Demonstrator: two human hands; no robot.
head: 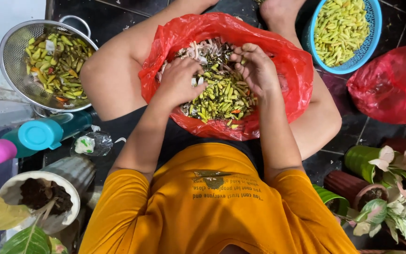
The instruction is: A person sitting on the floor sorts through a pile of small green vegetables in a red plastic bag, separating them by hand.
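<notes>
Chilies [222, 96] fill the red bag [301, 70] in your lap. Your left hand [179, 82] lies curled on the pile; right hand [254, 68] fingers pinch one. Beyond: colander [12, 56] left, blue basket [370, 47] right, both close.

Bag [287, 61] of chillies [222, 96] lies between the knees; colander [12, 54] to its left, basket [370, 47] to its right, on the floor [353, 124].

Left hand [179, 82]: palm down, fingers curled downward, forearm reaching forward from the body | Right hand [255, 68]: raised slightly higher, fingers bent inward in a loose pinch, forearm extended alongside | Hands: near each other, not touching.
</notes>
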